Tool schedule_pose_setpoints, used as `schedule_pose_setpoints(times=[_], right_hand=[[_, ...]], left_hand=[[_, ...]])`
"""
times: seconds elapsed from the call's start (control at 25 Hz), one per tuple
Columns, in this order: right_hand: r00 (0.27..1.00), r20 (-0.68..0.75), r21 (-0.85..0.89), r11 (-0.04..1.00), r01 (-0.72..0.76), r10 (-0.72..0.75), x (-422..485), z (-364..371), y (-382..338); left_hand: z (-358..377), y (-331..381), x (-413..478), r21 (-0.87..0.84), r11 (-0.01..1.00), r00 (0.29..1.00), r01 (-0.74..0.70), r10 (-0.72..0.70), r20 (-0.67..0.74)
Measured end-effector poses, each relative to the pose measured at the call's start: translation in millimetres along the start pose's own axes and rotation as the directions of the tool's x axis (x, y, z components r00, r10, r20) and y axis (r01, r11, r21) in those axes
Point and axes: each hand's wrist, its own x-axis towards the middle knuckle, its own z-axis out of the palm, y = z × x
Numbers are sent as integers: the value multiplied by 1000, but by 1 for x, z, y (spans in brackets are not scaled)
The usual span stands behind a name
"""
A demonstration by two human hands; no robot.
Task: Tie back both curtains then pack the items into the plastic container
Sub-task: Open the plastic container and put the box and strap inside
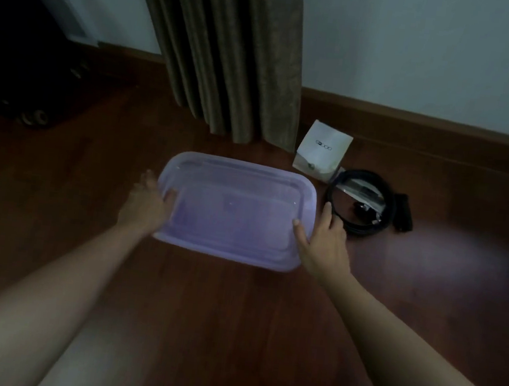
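Plastic container (237, 166) on floor (232, 317), held by both hands.
L hand (147, 204) and R hand (325, 243) grip its short sides, thumbs on top; lid maybe on (dim); coiled cable (357, 228) + white packet (323, 150) just right.

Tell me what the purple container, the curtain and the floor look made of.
Container: translucent purple plastic, smooth; glints on its surface. Curtain: brown fabric, matte, hanging in soft pleats. Floor: reddish wood or laminate, glossy; plank lines and reflection show.
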Motion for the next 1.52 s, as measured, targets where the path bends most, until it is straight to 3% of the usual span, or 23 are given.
schedule_pose_setpoints(times=[0.16,0.36,0.6,0.8,0.96,1.08,1.2,1.4,1.52], right_hand=[[995,96,223,975,13,-36,43,20,8],[998,59,203,979,20,-33,8,-13,33],[987,-55,227,965,-132,148,-53,-62,143],[949,-131,312,921,-234,286,-84,-71,190],[940,-185,291,930,-225,285,-91,-72,216],[939,-197,264,938,-226,282,-92,-72,220],[943,-186,261,939,-225,278,-92,-72,219],[935,-223,272,939,-212,276,-94,-72,211],[931,-231,257,941,-222,283,-94,-71,210]], left_hand=[[15,-10,50,-231,973,999,9,1,43],[0,1,9,-216,960,982,-180,188,20],[53,62,-26,-207,885,850,-416,460,258],[88,105,-46,-263,882,809,-391,465,359],[94,127,-44,-251,906,751,-340,422,507],[94,147,-39,-30,814,756,-580,552,351],[100,171,-53,-28,721,691,-692,673,262],[105,187,-39,48,644,622,-763,713,324],[106,186,-40,-28,613,592,-789,772,231]])
